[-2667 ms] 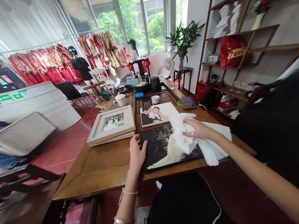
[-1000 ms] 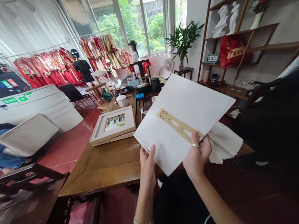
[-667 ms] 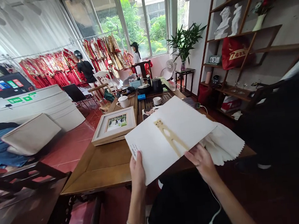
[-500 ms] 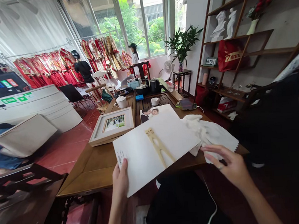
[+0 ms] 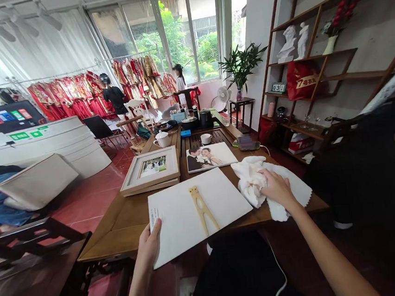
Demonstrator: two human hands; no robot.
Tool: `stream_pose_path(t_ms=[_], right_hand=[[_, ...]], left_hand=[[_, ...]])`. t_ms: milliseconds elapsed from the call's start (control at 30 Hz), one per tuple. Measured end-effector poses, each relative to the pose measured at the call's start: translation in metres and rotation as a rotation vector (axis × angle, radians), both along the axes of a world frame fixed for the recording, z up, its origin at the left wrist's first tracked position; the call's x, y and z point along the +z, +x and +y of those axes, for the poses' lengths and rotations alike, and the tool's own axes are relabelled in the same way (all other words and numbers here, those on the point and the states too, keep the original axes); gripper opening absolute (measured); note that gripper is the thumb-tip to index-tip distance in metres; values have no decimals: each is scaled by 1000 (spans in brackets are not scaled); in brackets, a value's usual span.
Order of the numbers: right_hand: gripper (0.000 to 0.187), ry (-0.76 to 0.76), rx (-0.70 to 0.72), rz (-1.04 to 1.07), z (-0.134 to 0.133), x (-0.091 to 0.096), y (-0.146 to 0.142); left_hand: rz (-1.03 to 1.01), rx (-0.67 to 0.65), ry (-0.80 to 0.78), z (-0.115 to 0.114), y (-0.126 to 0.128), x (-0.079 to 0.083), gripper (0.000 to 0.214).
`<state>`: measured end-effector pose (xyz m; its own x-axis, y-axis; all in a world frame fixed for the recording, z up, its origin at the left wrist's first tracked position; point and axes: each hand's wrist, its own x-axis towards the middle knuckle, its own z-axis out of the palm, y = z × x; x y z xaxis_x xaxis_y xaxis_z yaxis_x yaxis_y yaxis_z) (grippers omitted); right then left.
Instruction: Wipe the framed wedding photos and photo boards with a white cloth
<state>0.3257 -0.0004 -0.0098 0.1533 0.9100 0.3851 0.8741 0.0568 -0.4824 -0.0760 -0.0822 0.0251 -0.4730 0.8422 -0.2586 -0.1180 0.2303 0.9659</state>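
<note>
My left hand grips the left edge of a white photo panel, thumb on top. The panel lies back side up, tilted, with its far part over the table. A pale wooden easel leg with an animal-head top and two prongs is on its back. My right hand is closed on a white cloth at the table's right, its fingers sunk in the folds. Beyond the panel lies a photo print of a couple. Left of it a framed photo rests on another frame.
The wooden table also carries a white teapot, a white cup, a black kettle and a phone on a cable. A chair stands at left. Someone in dark clothing is close at right.
My right hand has moved from beside the panel onto the cloth and closed on it, bunching it up. The panel in my left hand has shifted slightly left and lower, uncovering more of the couple's photo.
</note>
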Motion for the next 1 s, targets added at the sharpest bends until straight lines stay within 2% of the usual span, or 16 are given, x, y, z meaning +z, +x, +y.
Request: stream_pose_path(t_ms=[100, 200, 233, 300, 400, 467, 567, 700, 867, 1000], right_hand=[[31, 201, -67, 144, -6, -1, 10], [42, 386, -166, 358, -18, 9, 25], [47, 423, -154, 410, -22, 13, 27], [58, 452, -31, 455, -28, 24, 27], [61, 377, 245, 406, -32, 33, 10], [57, 296, 327, 362, -31, 32, -6], [57, 240, 302, 336, -26, 23, -26], [59, 201, 290, 297, -18, 11, -30], [59, 212, 302, 306, -8, 6, -16], [59, 203, 307, 325, -4, 4, -8]], left_hand=[[25, -52, 9, 9, 2, 1, 10], [13, -118, -13, 19, 7, 3, 14], [6, -138, -23, 23, 9, 4, 15], [-4, -177, -36, 29, 15, 5, 17], [10, -260, -55, 40, 26, 6, 16], [55, -266, -37, 48, 34, 5, 17], [123, -197, 20, 57, 42, 2, 33], [282, -263, 39, 62, 48, -1, 51], [766, -303, 99, 64, 55, -9, 50], [878, -296, 179, 65, 59, -21, 52]])
